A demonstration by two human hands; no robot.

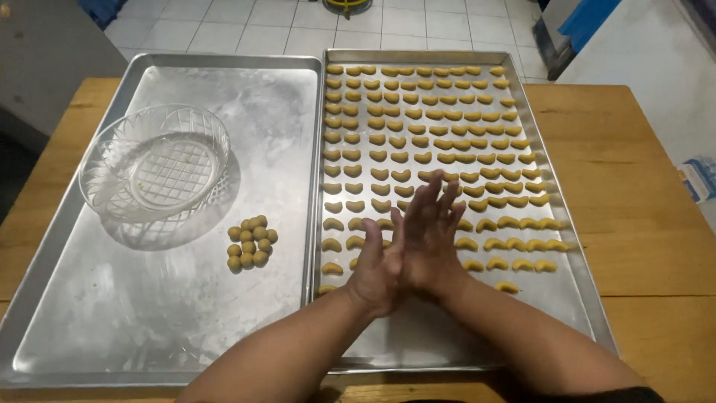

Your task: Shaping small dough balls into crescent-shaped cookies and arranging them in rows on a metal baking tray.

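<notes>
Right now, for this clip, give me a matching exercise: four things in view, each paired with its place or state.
Things:
1. glass bowl
2. dough balls
3. crescent dough pieces
4. left hand and right hand

Places or states:
A. lined up in rows on the right tray
B. pressed palm to palm above the right tray
C. empty, at the far left of the left tray
D. small cluster near the left tray's right edge

Pairs: 1-C, 2-D, 3-A, 4-B

Rows of golden-yellow crescent dough pieces (440,134) fill the silvery-grey right tray (574,254), olive-yellow dough balls (251,242) sit on the smudged silver left tray (89,313) beside a clear cross-hatched glass bowl (155,162), all on a honey-brown wooden table (634,186).
</notes>
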